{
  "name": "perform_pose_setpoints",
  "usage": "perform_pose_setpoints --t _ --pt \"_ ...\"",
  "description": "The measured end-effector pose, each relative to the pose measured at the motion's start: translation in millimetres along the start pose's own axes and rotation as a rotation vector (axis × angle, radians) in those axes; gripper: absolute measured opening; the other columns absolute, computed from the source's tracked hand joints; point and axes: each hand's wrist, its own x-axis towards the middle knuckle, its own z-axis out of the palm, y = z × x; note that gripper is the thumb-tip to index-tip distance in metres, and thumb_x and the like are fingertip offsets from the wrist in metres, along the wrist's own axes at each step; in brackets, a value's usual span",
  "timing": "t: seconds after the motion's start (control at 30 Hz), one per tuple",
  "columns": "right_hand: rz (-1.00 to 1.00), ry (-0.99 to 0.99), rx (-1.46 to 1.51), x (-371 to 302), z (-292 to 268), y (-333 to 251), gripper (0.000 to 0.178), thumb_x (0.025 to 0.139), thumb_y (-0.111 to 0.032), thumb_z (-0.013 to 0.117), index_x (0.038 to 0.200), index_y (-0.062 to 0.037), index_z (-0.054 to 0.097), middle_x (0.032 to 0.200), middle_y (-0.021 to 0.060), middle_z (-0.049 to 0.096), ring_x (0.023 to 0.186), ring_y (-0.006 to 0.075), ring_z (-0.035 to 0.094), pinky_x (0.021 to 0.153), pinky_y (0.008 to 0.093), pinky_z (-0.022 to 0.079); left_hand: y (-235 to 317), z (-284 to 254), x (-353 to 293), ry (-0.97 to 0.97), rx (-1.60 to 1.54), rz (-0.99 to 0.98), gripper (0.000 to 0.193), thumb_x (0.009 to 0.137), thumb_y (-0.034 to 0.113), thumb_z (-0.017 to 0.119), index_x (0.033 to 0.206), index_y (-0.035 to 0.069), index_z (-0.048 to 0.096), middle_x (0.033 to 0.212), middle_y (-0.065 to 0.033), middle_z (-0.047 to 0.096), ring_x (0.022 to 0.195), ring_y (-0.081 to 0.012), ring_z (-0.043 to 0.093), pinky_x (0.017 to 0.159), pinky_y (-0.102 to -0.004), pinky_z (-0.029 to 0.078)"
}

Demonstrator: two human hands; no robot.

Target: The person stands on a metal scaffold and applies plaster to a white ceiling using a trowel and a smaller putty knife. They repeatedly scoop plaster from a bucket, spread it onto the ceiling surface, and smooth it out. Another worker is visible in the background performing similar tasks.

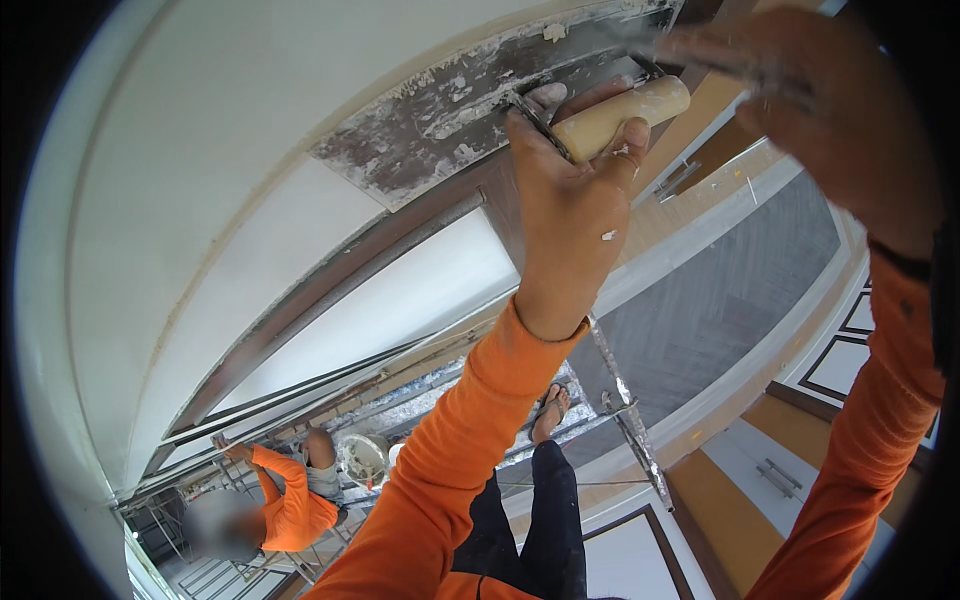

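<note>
The left grip (568,190) is closed around the handle (628,112) of the trowel (480,82), its blade (395,148) just beyond the fingers. Near the trowel's right end, the right grip (835,125) is blurred; its state I cannot tell. Well below the trowel, a bucket (344,463) contains whitish material (367,457).

Looks like an indoor building site tbh; there's a scaffold (637,440) above a grey floor (715,285); a splattered bucket (362,461); a trowel (455,115) caked in white stuff.

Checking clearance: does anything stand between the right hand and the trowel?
Only the blurred tool in the right hand, overlapping the right end of the trowel in this view; contact is unclear. Nothing else visible intervenes.
</note>
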Motion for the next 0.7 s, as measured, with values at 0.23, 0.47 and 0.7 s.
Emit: perform_pose_setpoints --t 0.23,0.47,0.7 --pt "0.077 0.055 0.009 -21.5 3.0 -16.0 0.043 0.095 -0.007 0.059 0.137 -0.0117 0.061 0.119 0.0146 0.068 0.101 0.0303 0.064 0.092 0.0394 0.050 2.0 1.1 -1.1 -0.025 -0.023 0.018 0.048 0.089 0.002 0.070 0.123 -0.009 0.039 0.125 -0.0190 0.062 0.107 -0.0235 0.066 0.095 -0.0327 0.056" --pt "0.138 0.068 -0.029 -13.6 7.8 -31.3 0.041 0.095 -0.008 0.059 0.136 -0.0111 0.061 0.117 0.0144 0.068 0.100 0.0307 0.064 0.092 0.0401 0.049 -1.5 -0.7 1.0 -0.031 -0.037 -0.010 0.042 0.090 0.000 0.069 0.122 -0.006 0.041 0.120 -0.0180 0.064 0.105 -0.0188 0.065 0.092 -0.0290 0.055" --pt "0.326 -0.044 0.002 -7.9 5.5 -52.2 0.041 0.094 -0.009 0.060 0.134 -0.0097 0.062 0.119 0.0148 0.069 0.100 0.0333 0.063 0.094 0.0420 0.047 -2.1 -2.3 1.7 -0.042 0.005 0.009 0.044 0.091 -0.005 0.065 0.121 -0.005 0.033 0.123 -0.0197 0.062 0.107 -0.0198 0.065 0.091 -0.0273 0.055"
